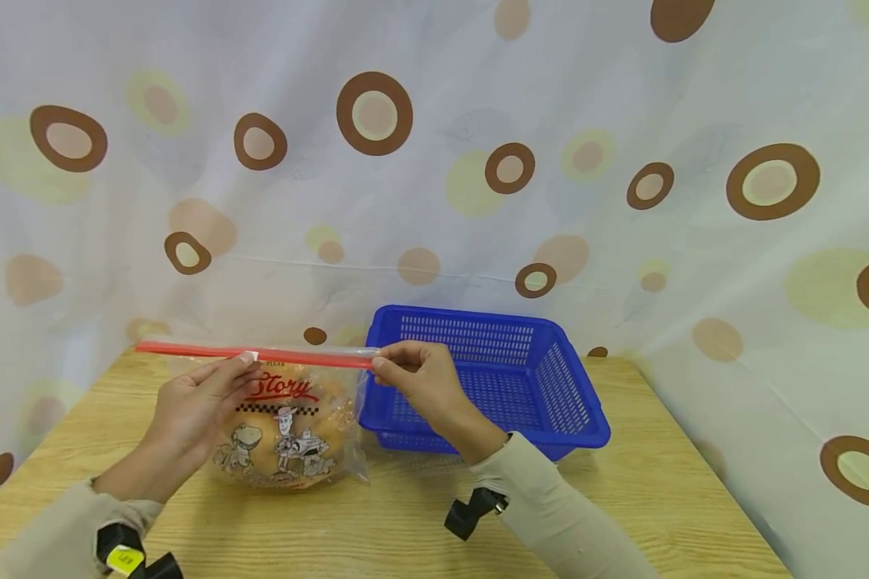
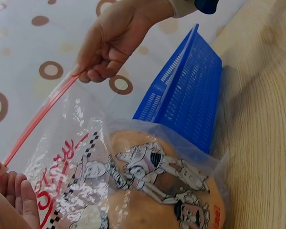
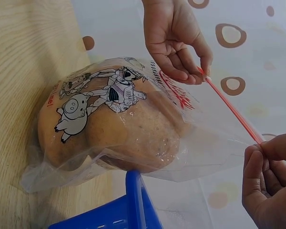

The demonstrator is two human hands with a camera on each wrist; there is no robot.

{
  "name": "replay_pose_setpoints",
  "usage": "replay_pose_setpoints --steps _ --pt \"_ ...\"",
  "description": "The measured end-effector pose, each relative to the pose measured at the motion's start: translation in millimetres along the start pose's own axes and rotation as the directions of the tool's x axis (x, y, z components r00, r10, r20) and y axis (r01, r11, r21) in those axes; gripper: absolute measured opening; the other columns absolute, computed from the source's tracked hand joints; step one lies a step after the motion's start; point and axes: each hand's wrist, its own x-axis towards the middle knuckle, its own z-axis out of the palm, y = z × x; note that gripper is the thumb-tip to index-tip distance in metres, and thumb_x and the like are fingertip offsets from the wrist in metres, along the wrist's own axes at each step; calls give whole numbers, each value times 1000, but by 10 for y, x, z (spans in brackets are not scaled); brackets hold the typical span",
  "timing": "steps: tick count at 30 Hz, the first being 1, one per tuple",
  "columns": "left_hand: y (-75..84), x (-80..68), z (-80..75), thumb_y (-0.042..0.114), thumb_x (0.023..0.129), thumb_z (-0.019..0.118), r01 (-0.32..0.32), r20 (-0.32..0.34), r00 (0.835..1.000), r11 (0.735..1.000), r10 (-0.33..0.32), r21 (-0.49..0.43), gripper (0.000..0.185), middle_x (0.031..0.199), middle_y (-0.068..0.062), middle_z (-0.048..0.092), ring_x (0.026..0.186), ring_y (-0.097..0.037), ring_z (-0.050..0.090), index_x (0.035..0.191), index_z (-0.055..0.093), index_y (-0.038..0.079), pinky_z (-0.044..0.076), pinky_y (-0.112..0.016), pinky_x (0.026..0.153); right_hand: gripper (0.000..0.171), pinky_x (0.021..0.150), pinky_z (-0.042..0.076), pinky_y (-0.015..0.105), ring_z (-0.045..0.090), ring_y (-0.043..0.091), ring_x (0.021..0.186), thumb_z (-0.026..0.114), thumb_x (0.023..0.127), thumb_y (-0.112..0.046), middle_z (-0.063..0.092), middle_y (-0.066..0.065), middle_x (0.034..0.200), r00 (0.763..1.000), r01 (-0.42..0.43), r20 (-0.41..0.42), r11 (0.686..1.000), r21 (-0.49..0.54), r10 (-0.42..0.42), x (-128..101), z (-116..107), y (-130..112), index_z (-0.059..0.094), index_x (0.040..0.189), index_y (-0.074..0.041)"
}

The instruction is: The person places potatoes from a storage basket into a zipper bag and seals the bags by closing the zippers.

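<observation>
Both hands pinch the red zip strip (image 1: 257, 354) along the top of a clear printed zip bag (image 1: 290, 430), which stands on the wooden table (image 1: 623, 482) just left of a blue plastic basket (image 1: 550, 394). Left hand (image 1: 195, 410) holds the strip near its middle, at the small white slider (image 1: 249, 356); right hand (image 1: 423, 382) nips the strip's end between thumb and fingertips, close to the basket's near corner. Inside the bag sit rounded, golden-brown buns (image 3: 128, 133), which fill its lower half and rest on the tabletop.

Judging by its creases and sag, the film is thin, soft and likely slippery, so the stiffer strip looks like the surest place to hold. The buns appear light and easily squashed; a grip on the bag's belly would probably dent them, while support from beneath would spare them. A spotted curtain (image 1: 434, 161) hangs behind the table.
</observation>
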Motion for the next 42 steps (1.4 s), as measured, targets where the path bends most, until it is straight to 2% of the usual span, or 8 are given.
replay_pose_setpoints --steps 6,11,21,24,28,32,39,42 --pt "49 -7 -178 9 91 67 -60 45 997 998 60 3 11 88 1 73 85 -8 70 87 76 13 57 -19 82 15 81 60 39 66 9 73 66 90 -4 69 11 87 1000 15 22 1000 7 -16 -3 15 19 67 97 9" --pt "101 24 -263 9 92 65 -56 56 997 998 55 17 13 88 2 73 84 -7 69 87 76 13 57 -18 80 14 82 60 41 66 9 73 66 90 -3 70 11 86 1000 18 19 1000 5 -18 1 19 7 67 97 9" --pt "173 66 -374 7 92 65 -53 50 997 998 54 -20 15 85 0 74 81 -7 71 87 78 12 58 -20 77 14 79 61 36 65 8 72 66 90 -3 69 14 85 1000 14 4 1000 -4 -14 -19 24 25 67 95 10" --pt "195 80 -414 7 92 64 -52 51 997 998 53 -31 15 86 0 74 81 -7 71 87 78 12 58 -19 77 13 79 60 38 65 8 72 66 90 -4 69 17 87 1000 16 2 1000 -13 -16 -24 20 30 67 95 9" --pt "228 100 -461 4 92 63 -52 48 997 995 57 -84 16 85 -2 73 80 -10 71 86 76 9 59 -21 77 13 81 60 41 66 9 73 66 91 -5 69 17 88 1000 24 0 999 -26 -24 -30 5 35 67 95 8" --pt "259 113 -494 0 93 61 -53 51 997 989 61 -141 17 85 -4 73 79 -13 71 86 76 5 59 -23 76 13 79 60 37 66 8 73 65 91 -4 70 14 87 1000 27 1 999 -26 -27 -30 -5 39 67 95 8" --pt "295 140 -537 -2 92 61 -74 38 996 982 82 -176 17 84 -6 73 77 -14 72 85 75 4 60 -23 76 12 80 59 43 65 9 72 65 91 -5 70 12 85 1000 28 -7 999 -30 -29 -32 -3 25 68 95 6" --pt "310 152 -581 -4 92 59 -83 33 995 973 93 -216 19 83 -7 73 77 -15 72 85 75 2 60 -24 75 12 79 60 42 65 9 71 66 90 -4 69 12 84 1000 26 -13 999 -20 -26 -27 -6 32 67 95 7"
